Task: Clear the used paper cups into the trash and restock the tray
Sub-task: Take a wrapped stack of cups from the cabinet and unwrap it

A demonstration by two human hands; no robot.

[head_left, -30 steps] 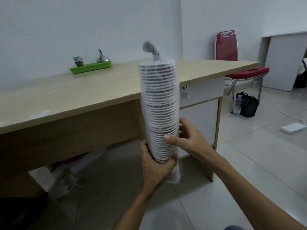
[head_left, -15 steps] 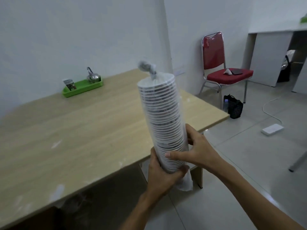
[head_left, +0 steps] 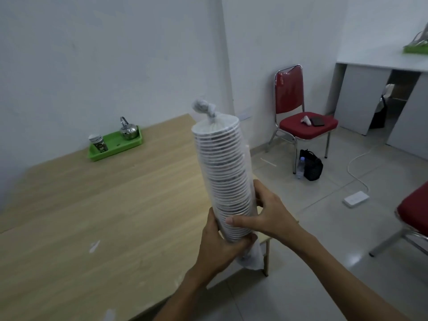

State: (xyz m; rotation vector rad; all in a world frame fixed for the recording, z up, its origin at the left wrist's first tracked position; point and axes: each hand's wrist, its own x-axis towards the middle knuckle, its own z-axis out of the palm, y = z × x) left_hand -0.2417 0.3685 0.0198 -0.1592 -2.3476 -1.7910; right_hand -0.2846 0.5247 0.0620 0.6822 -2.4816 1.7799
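The bagged cups (head_left: 222,177) are being gripped at the bottom by the left hand (head_left: 220,249), just above by the right hand (head_left: 268,216). Tilted, they could be dropped.

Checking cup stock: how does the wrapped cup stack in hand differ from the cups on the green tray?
The wrapped stack is tall, the tray cups a short stack. The wrapped stack is sealed in knotted plastic; the tray cups are bare. Left hand and right hand grip the wrapped stack; the tray cups stand on the green tray. Both are nested paper cups.
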